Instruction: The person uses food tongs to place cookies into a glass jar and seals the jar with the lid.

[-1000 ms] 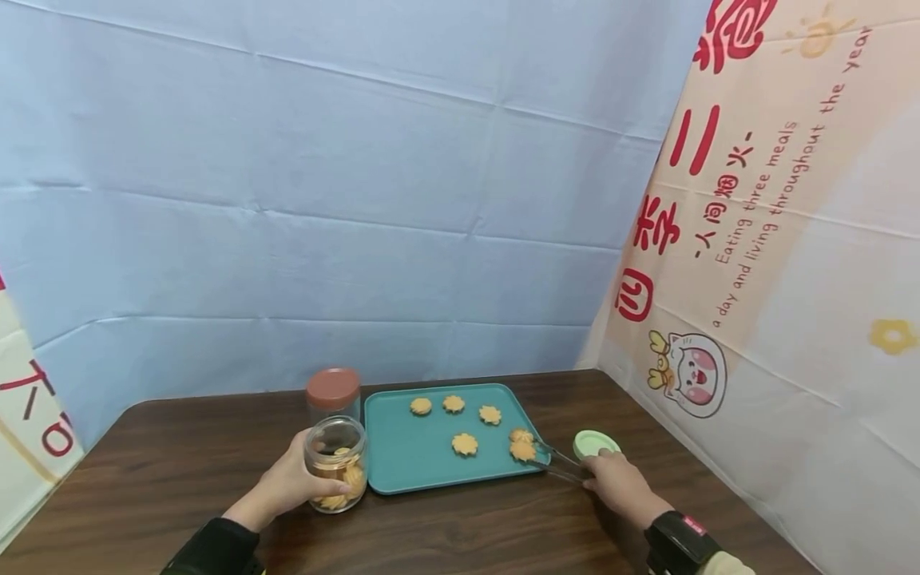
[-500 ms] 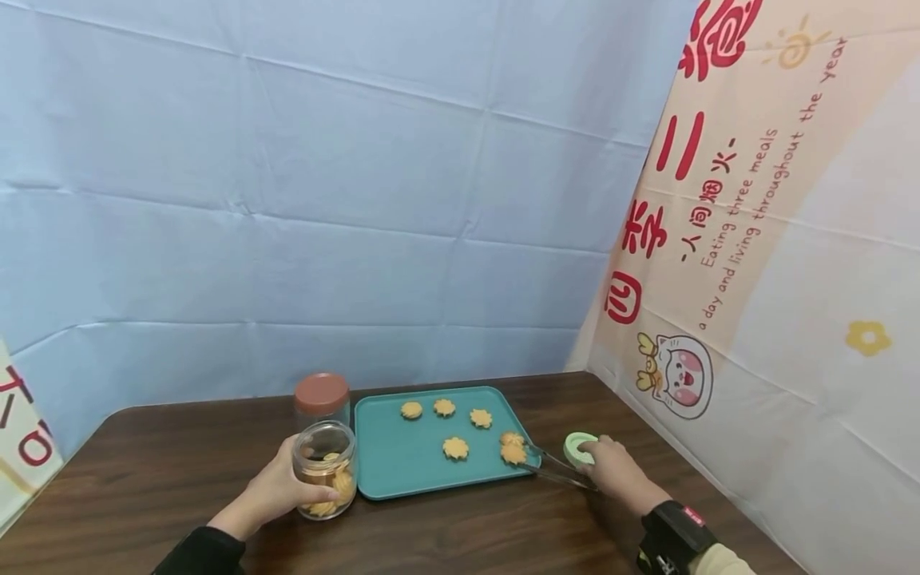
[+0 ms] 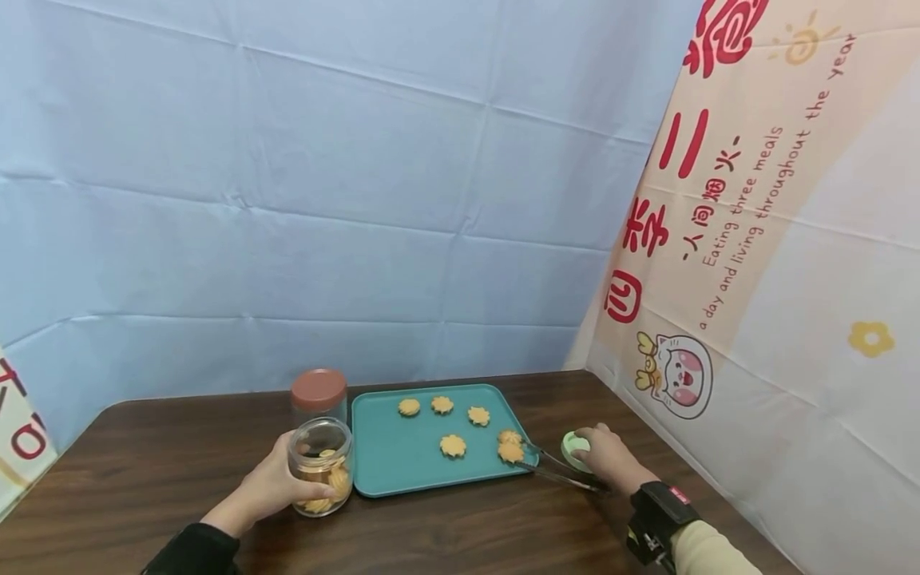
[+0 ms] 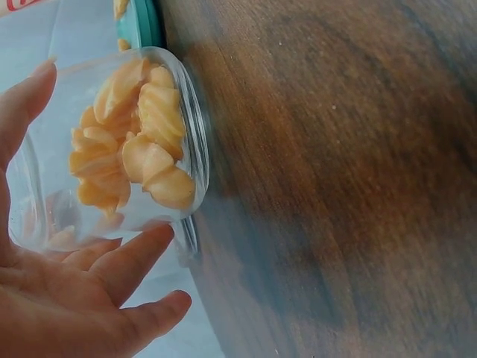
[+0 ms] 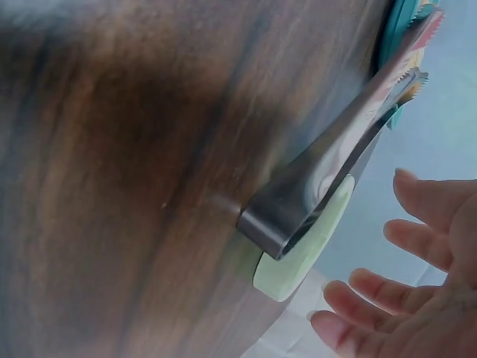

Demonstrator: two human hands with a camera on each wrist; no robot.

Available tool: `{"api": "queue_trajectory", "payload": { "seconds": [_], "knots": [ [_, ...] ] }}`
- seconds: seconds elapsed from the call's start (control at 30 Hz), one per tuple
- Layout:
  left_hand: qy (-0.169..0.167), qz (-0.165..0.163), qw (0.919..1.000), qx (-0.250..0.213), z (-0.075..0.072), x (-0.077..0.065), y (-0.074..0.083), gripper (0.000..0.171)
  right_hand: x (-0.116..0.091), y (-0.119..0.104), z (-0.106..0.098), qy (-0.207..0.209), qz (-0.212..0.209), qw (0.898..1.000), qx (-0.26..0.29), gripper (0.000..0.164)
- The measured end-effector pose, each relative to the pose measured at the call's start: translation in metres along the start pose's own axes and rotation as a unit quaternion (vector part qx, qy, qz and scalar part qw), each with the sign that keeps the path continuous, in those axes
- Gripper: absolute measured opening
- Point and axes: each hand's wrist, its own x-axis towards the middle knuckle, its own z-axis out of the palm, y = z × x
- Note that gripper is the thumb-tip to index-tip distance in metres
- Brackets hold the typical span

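My left hand (image 3: 271, 485) grips a clear lidless jar (image 3: 320, 467) standing on the table, thumb on the near side. Piped cookies (image 4: 138, 142) fill the lower part of the jar in the left wrist view. At the right, my right hand (image 3: 609, 457) reaches over a pale green lid (image 3: 575, 449); its fingers are spread and hold nothing in the right wrist view. Metal tongs (image 5: 328, 160) lie beside the lid, their tips on the tray by two cookies (image 3: 510, 452).
A teal tray (image 3: 395, 471) bears several flower-shaped cookies (image 3: 453, 446). Behind the held jar stands another jar with a reddish-brown lid (image 3: 319, 389). Blue cloth (image 3: 359, 200) hangs behind the brown wooden table (image 3: 431, 531), and a printed cloth (image 3: 805, 335) lines the right side.
My right hand has let go of the tongs and moved over to the green lid. The tongs now lie by themselves. My left hand keeps its hold on the jar.
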Motion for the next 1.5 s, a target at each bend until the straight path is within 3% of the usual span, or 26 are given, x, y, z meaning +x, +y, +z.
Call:
{"api": "queue_trajectory", "payload": {
  "seconds": [0.57, 0.87, 1.13, 1.5],
  "knots": [
    [-0.005, 0.0, 0.9999, 0.011, -0.001, 0.001, 0.003, 0.105, 0.015, 0.017, 0.019, -0.012, 0.004, 1.0, -0.001, 0.046],
    [0.016, -0.01, 0.9988, 0.045, 0.001, 0.001, 0.002, 0.107, 0.022, 0.019, 0.024, -0.027, 0.057, 0.998, -0.008, 0.056],
    [0.028, -0.014, 0.9973, 0.066, 0.001, 0.002, 0.002, 0.106, 0.026, 0.02, 0.021, -0.048, 0.071, 0.996, -0.025, 0.062],
    [0.024, -0.004, 0.9981, 0.056, 0.001, 0.001, 0.003, 0.107, 0.027, 0.022, 0.018, -0.039, 0.034, 0.999, -0.013, 0.06]
  ]
}}
